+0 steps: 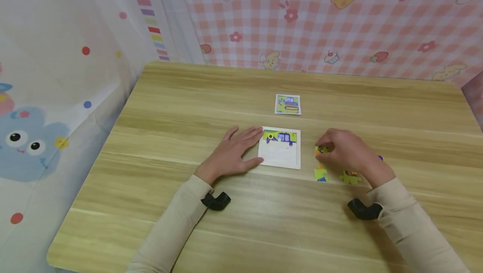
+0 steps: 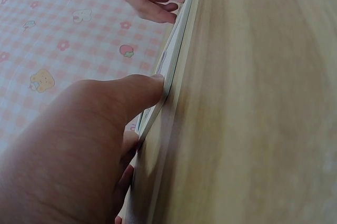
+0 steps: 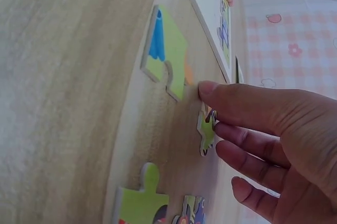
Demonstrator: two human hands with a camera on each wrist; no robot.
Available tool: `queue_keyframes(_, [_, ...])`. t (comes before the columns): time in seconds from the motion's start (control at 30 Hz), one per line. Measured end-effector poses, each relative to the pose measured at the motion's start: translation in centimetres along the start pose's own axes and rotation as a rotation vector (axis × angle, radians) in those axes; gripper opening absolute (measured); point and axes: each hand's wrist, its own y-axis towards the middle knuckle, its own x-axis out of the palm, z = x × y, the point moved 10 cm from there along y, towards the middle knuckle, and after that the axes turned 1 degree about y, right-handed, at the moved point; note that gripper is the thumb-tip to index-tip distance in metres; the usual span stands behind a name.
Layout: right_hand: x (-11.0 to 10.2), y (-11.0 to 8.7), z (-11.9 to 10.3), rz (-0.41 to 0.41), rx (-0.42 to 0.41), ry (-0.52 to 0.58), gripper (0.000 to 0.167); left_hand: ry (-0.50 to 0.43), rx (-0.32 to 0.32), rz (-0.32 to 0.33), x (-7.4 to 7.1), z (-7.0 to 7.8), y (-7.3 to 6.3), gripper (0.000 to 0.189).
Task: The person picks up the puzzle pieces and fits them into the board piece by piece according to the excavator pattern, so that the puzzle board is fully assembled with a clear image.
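Observation:
A square white puzzle tray (image 1: 279,154) lies on the table, its top strip filled with a picture of a blue vehicle on green. My left hand (image 1: 235,151) lies spread at the tray's left side, thumb and fingertips on its edge; the left wrist view shows the thumb (image 2: 145,88) at the rim. To the right of the tray, my right hand (image 1: 349,153) pinches a green and orange puzzle piece (image 3: 206,129) between thumb and fingers, close over the table. Just in front of it lies a green puzzle piece with blue (image 3: 171,50).
Another green puzzle piece (image 1: 351,177) lies below the right hand, with a purple bit (image 1: 380,158) showing behind the wrist. A small picture card (image 1: 288,104) of a digger lies beyond the tray. A checked cloth (image 1: 317,25) hangs behind the wooden table (image 1: 181,109).

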Motion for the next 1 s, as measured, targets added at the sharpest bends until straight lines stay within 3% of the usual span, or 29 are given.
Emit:
queue_keyframes(0.4, [0.1,0.5,-0.5,0.002,-0.046,0.075,0.019,0.002,0.0,-0.008,-0.2,-0.1,-0.1,0.082])
queue_keyframes(0.7, [-1.1,1.2,-3.8,0.077,-0.149,0.084,0.015,0.006,-0.012,-0.017,-0.1,-0.3,-0.3,0.081])
queue_keyframes(1.0, [0.1,2.8,-6.4,0.037,-0.174,0.165,0.016,-0.011,-0.003,-0.02,-0.3,0.1,-0.1,0.081])
